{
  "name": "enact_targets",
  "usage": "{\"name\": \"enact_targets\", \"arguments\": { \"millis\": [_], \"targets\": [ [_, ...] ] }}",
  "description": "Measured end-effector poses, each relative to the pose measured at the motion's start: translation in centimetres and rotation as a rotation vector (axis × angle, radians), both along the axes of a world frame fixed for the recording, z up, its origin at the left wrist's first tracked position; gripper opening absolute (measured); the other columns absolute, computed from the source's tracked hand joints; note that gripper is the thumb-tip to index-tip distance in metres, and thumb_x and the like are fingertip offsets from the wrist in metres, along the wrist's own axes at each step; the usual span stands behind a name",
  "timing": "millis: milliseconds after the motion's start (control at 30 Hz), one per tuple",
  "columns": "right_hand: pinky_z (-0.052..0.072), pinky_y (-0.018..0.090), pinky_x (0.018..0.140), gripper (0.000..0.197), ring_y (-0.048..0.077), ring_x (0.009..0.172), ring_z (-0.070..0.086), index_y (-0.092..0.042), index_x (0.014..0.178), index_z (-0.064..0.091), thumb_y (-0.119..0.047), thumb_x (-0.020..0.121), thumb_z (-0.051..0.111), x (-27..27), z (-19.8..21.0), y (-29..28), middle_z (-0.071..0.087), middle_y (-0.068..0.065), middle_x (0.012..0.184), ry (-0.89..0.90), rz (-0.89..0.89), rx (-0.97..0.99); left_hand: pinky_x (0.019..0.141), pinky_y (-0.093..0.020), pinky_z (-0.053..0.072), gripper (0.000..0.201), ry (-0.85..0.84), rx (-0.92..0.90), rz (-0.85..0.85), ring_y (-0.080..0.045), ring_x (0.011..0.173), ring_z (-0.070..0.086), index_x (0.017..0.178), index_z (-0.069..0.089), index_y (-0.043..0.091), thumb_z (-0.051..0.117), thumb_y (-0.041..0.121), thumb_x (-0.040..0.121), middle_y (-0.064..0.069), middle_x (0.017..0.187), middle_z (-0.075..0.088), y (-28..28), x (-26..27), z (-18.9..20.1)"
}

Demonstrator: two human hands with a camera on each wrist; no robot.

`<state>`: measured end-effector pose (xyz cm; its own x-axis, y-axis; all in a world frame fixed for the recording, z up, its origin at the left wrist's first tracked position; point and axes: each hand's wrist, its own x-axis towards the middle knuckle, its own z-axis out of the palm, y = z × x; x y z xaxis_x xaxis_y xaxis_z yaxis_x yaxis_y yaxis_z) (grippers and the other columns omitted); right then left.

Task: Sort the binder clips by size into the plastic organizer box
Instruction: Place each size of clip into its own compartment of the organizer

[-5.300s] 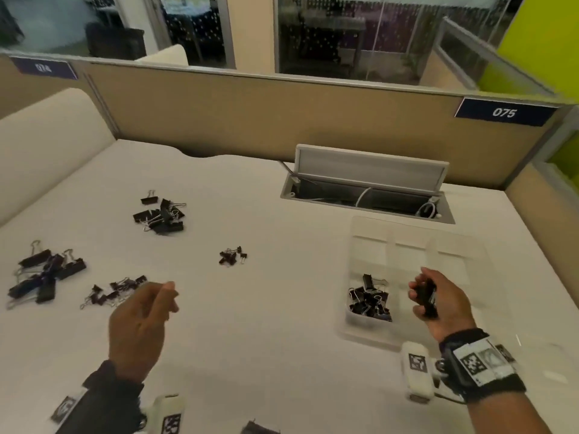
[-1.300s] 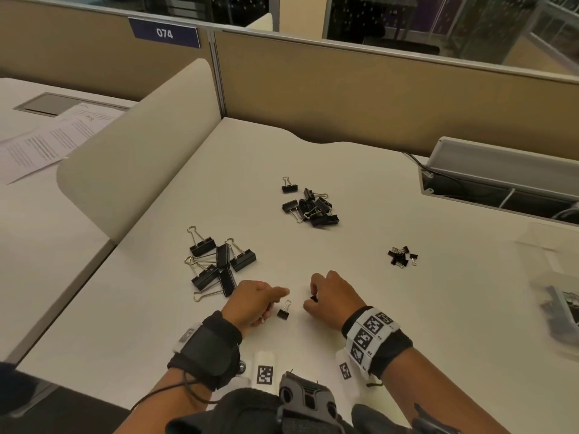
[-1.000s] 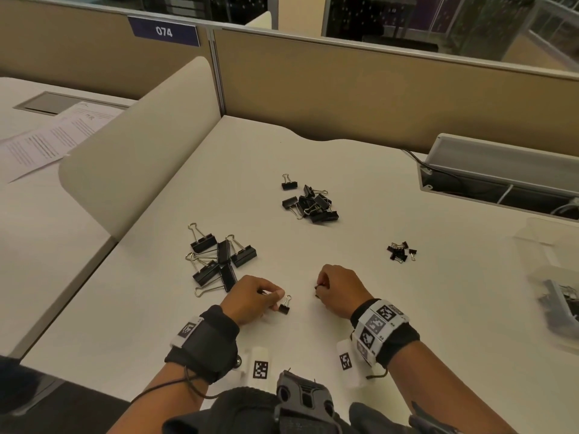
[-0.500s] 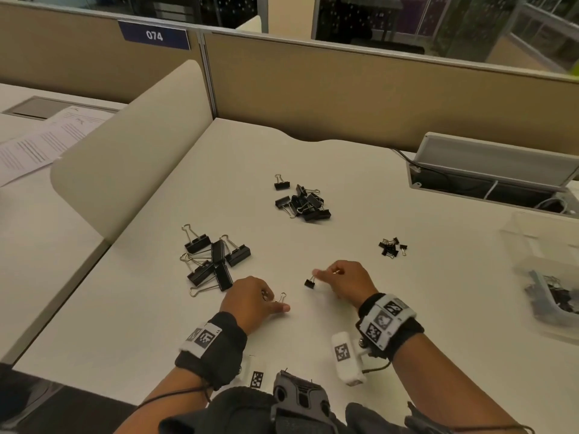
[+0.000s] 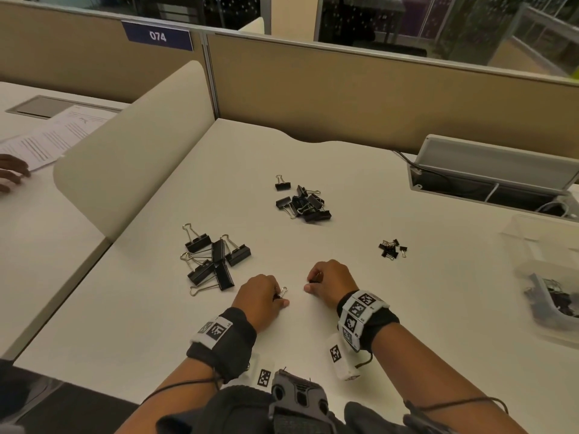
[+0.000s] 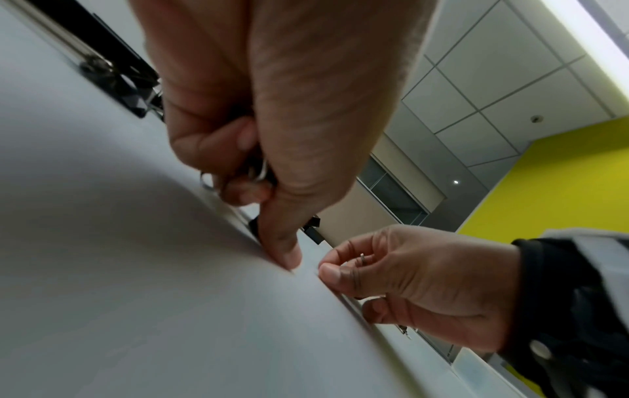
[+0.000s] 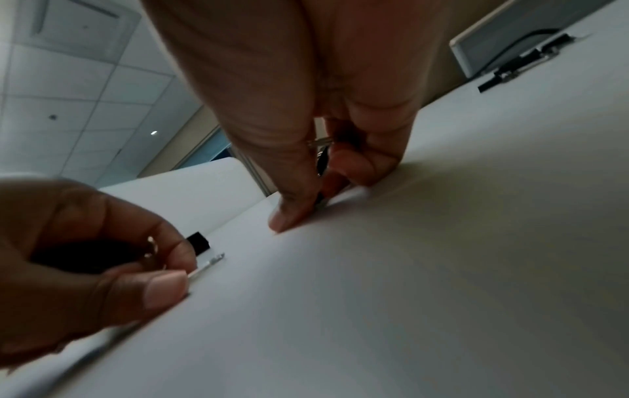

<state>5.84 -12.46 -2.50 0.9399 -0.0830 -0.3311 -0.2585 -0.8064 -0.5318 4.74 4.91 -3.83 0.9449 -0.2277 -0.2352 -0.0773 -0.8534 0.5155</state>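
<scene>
Both hands rest low on the white desk near its front edge. My left hand (image 5: 266, 296) curls round small black binder clips (image 5: 282, 292), a wire handle poking out by the thumb; the left wrist view shows clips (image 6: 258, 169) bunched inside the fingers (image 6: 218, 140). My right hand (image 5: 326, 281) also curls round a small clip (image 7: 321, 159), with its thumb tip on the desk. Large clips (image 5: 213, 258) lie in a pile to the left, medium clips (image 5: 304, 203) farther back, tiny clips (image 5: 391, 247) to the right. The clear organizer box (image 5: 545, 270) sits at the right edge with clips in one compartment.
A beige divider panel (image 5: 131, 151) borders the desk on the left. An open cable tray with a raised lid (image 5: 495, 173) sits at the back right. Papers (image 5: 56, 136) and another person's hand (image 5: 12, 175) are on the neighbouring desk.
The small clips that lay loose between my hands are now gathered into them. My right hand, which pinched one clip out in front, has drawn back and closed round it.
</scene>
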Motion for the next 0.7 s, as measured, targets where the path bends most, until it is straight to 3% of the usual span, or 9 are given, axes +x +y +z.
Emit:
{"name": "enact_targets", "arguments": {
  "millis": [100, 167, 233, 300, 367, 500, 567, 600, 700],
  "targets": [
    [0.038, 0.022, 0.078, 0.018, 0.014, 0.088, 0.049, -0.015, 0.098, 0.063, -0.029, 0.088, 0.065, -0.1, -0.4, -0.1, 0.05, 0.003, 0.11, 0.001, 0.003, -0.007, 0.084, -0.032, 0.047, 0.035, 0.023, 0.006, 0.038, -0.021, 0.096, 0.058, 0.105, 0.059, 0.011, 0.063, 0.04, 0.088, -0.006, 0.104, 0.061, 0.2, 0.2, -0.2],
    [0.038, 0.024, 0.077, 0.016, 0.014, 0.085, 0.049, -0.015, 0.09, 0.06, -0.031, 0.092, 0.06, -0.3, 0.0, -0.5, 0.052, 0.002, 0.099, 0.02, -0.079, 0.152, 0.08, -0.032, 0.047, 0.034, 0.063, -0.039, 0.086, -0.021, 0.091, 0.057, 0.101, 0.057, 0.011, 0.062, 0.043, 0.088, -0.004, 0.097, 0.06, 0.5, 0.6, -0.1],
    [0.041, 0.028, 0.069, 0.022, 0.016, 0.073, 0.046, -0.013, 0.078, 0.053, -0.028, 0.094, 0.058, -0.8, 0.8, -1.0, 0.049, 0.003, 0.078, 0.081, -0.329, 0.658, 0.068, -0.029, 0.042, 0.029, 0.119, -0.162, 0.122, -0.017, 0.075, 0.052, 0.085, 0.054, 0.015, 0.061, 0.043, 0.089, -0.001, 0.079, 0.054, 1.1, 1.0, 0.3],
    [0.048, 0.026, 0.063, 0.022, 0.016, 0.069, 0.05, -0.007, 0.078, 0.053, -0.022, 0.095, 0.058, -1.3, 1.8, -1.7, 0.051, 0.007, 0.074, 0.182, -0.653, 1.281, 0.06, -0.027, 0.037, 0.036, 0.273, -0.508, 0.163, -0.015, 0.059, 0.039, 0.066, 0.045, 0.017, 0.061, 0.038, 0.09, 0.001, 0.062, 0.041, 1.7, 1.1, 1.6],
    [0.053, 0.024, 0.06, 0.022, 0.019, 0.071, 0.056, -0.005, 0.078, 0.053, -0.02, 0.094, 0.056, -1.8, 2.5, -2.4, 0.054, 0.012, 0.079, 0.254, -0.794, 1.566, 0.053, -0.022, 0.034, 0.035, 0.459, -0.913, 0.227, -0.013, 0.056, 0.034, 0.066, 0.042, 0.016, 0.061, 0.035, 0.088, -0.001, 0.062, 0.035, 1.9, 1.2, 3.2],
    [0.053, 0.024, 0.053, 0.018, 0.022, 0.067, 0.056, -0.005, 0.076, 0.053, -0.017, 0.089, 0.05, -2.9, 3.2, -2.9, 0.053, 0.014, 0.08, 0.243, -0.83, 1.687, 0.05, -0.015, 0.039, 0.022, 0.627, -1.312, 0.278, -0.007, 0.058, 0.043, 0.088, 0.056, 0.002, 0.06, 0.024, 0.087, -0.004, 0.075, 0.05, 1.1, 1.2, 5.9],
    [0.052, 0.023, 0.051, 0.019, 0.023, 0.065, 0.057, -0.002, 0.084, 0.056, -0.018, 0.088, 0.047, -3.7, 3.8, -3.3, 0.055, 0.015, 0.079, 0.223, -0.836, 1.683, 0.048, -0.016, 0.04, 0.016, 0.691, -1.44, 0.254, -0.008, 0.058, 0.045, 0.087, 0.055, 0.006, 0.07, 0.007, 0.081, -0.009, 0.084, 0.057, 0.0, 1.3, 7.0],
    [0.05, 0.022, 0.049, 0.021, 0.022, 0.063, 0.057, -0.001, 0.086, 0.057, -0.02, 0.088, 0.047, -4.1, 4.2, -3.7, 0.057, 0.014, 0.077, 0.22, -0.844, 1.665, 0.047, -0.018, 0.039, 0.025, 0.746, -1.49, 0.24, -0.01, 0.057, 0.045, 0.086, 0.052, 0.008, 0.072, 0.001, 0.074, -0.01, 0.086, 0.058, -0.6, 1.4, 7.4],
    [0.038, 0.015, 0.036, 0.025, 0.014, 0.05, 0.051, -0.004, 0.078, 0.058, -0.025, 0.091, 0.051, -5.5, 4.7, -5.6, 0.055, 0.01, 0.067, 0.267, -0.858, 1.586, 0.042, -0.018, 0.032, 0.024, 0.876, -1.587, 0.265, -0.013, 0.055, 0.041, 0.088, 0.052, 0.011, 0.066, 0.011, 0.067, -0.008, 0.078, 0.052, -3.3, 1.8, 8.4]
  ]
}}
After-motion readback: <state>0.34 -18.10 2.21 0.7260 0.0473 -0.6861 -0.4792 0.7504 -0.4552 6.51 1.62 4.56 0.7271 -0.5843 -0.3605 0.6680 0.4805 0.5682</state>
